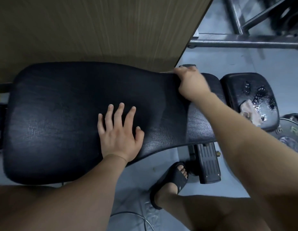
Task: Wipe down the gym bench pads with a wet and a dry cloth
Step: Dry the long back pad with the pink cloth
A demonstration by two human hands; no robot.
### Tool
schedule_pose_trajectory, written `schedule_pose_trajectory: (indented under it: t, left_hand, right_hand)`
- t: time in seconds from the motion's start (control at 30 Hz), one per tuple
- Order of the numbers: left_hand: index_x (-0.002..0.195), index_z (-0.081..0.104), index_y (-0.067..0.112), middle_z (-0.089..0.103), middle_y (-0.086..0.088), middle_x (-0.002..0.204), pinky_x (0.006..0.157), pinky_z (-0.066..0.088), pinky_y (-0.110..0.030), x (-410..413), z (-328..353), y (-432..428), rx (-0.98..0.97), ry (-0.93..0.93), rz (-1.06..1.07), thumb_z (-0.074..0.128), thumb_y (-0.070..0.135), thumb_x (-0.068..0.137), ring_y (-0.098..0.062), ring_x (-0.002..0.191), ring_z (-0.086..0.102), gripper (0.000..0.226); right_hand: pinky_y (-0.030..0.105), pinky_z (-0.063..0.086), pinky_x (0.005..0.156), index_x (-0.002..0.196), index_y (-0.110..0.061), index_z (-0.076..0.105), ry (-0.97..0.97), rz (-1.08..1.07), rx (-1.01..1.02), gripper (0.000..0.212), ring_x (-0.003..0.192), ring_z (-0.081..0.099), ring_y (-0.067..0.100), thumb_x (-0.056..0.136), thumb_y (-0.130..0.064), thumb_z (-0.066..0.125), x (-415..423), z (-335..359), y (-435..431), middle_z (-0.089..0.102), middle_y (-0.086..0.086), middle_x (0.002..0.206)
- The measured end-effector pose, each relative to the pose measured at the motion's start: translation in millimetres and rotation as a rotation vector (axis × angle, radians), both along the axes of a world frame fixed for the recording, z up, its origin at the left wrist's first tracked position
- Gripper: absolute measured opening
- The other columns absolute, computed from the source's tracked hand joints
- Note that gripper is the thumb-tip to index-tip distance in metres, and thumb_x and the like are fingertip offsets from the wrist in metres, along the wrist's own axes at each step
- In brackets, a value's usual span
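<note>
Back pad [61, 114]: black, textured, wide at the left and narrowing to the right. The left hand [118, 132] lies flat on its middle, fingers spread. The right hand [191, 84], blurred, curls over the far edge at the narrow end.

Seat pad [236, 84]: just right of the back pad. Wet patches glisten on it, and a pale cloth [250, 110] lies at its near side.

Floor [228, 60]: grey. On it stand a sandalled foot [171, 180], the bench base [208, 162] and a steel frame [245, 40].
</note>
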State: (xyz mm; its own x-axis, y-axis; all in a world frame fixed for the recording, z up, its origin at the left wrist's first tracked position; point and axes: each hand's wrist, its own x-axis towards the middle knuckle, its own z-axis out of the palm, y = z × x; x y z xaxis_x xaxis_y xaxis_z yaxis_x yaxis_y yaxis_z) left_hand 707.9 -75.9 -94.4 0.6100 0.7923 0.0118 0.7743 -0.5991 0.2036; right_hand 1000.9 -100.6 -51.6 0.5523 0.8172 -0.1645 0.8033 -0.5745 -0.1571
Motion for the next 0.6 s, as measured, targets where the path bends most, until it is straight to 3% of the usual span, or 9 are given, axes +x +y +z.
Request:
schedule_pose_trajectory:
  t: [0.13, 0.2, 0.27, 0.37, 0.47, 0.6]
  left_hand:
    - [0.152, 0.04, 0.034, 0.031, -0.003, 0.162, 0.122, 0.011, -0.058, 0.2, -0.6, -0.4, 0.006, -0.002, 0.002, 0.042, 0.049, 0.09, -0.031, 0.154, 0.015, 0.064]
    - [0.152, 0.039, 0.034, 0.03, -0.003, 0.162, 0.122, 0.012, -0.058, 0.1, 0.1, -1.2, 0.003, -0.001, 0.002, 0.041, 0.049, 0.09, -0.031, 0.154, 0.014, 0.064]
    - [0.152, 0.038, 0.034, 0.03, -0.003, 0.162, 0.122, 0.012, -0.058, 0.0, 1.0, -1.3, 0.001, 0.002, 0.007, 0.04, 0.049, 0.09, -0.03, 0.154, 0.014, 0.064]
    - [0.152, 0.038, 0.034, 0.03, -0.003, 0.162, 0.123, 0.011, -0.058, -0.7, 0.6, -1.1, -0.008, -0.004, 0.0, 0.04, 0.049, 0.091, -0.03, 0.154, 0.014, 0.063]
    - [0.152, 0.037, 0.034, 0.03, -0.004, 0.162, 0.123, 0.011, -0.058, -0.1, 0.3, -1.4, -0.003, 0.002, 0.001, 0.04, 0.049, 0.091, -0.031, 0.154, 0.014, 0.063]
    - [0.152, 0.036, 0.034, 0.029, -0.003, 0.162, 0.123, 0.011, -0.058, -0.2, 0.4, -1.7, -0.001, 0.001, 0.004, 0.038, 0.05, 0.091, -0.03, 0.154, 0.013, 0.063]
  right_hand:
    - [0.041, 0.048, 0.099, 0.131, -0.016, 0.064, -0.023, -0.257, -0.037, 0.051, 0.125, 0.047, 0.037, 0.088, 0.0, 0.042, 20.5, 3.5, -8.6, 0.062, 0.019, 0.123]
    - [0.037, 0.045, 0.102, 0.132, -0.011, 0.061, 0.0, -0.194, 0.033, 0.052, 0.129, 0.043, 0.037, 0.085, 0.002, 0.043, -6.3, -2.3, 2.2, 0.058, 0.019, 0.135]
    - [0.031, 0.039, 0.109, 0.148, -0.012, 0.05, 0.064, -0.052, 0.109, 0.066, 0.134, 0.038, 0.034, 0.083, 0.004, 0.044, -31.7, -12.7, 5.1, 0.044, 0.012, 0.156]
    - [0.027, 0.031, 0.112, 0.157, -0.018, 0.038, 0.035, 0.073, 0.111, 0.068, 0.138, 0.036, 0.032, 0.091, -0.001, 0.038, -21.6, -19.2, -9.3, 0.038, -0.002, 0.163]
    - [0.035, 0.031, 0.107, 0.148, -0.015, 0.041, -0.101, -0.015, 0.055, 0.067, 0.135, 0.045, 0.038, 0.083, -0.009, 0.026, 6.6, -24.5, -23.8, 0.047, 0.008, 0.154]
    - [0.043, 0.024, 0.107, 0.149, 0.014, 0.035, -0.098, -0.026, 0.087, 0.067, 0.13, 0.047, 0.047, 0.092, -0.021, 0.026, -45.9, -28.5, -14.8, 0.044, 0.031, 0.15]
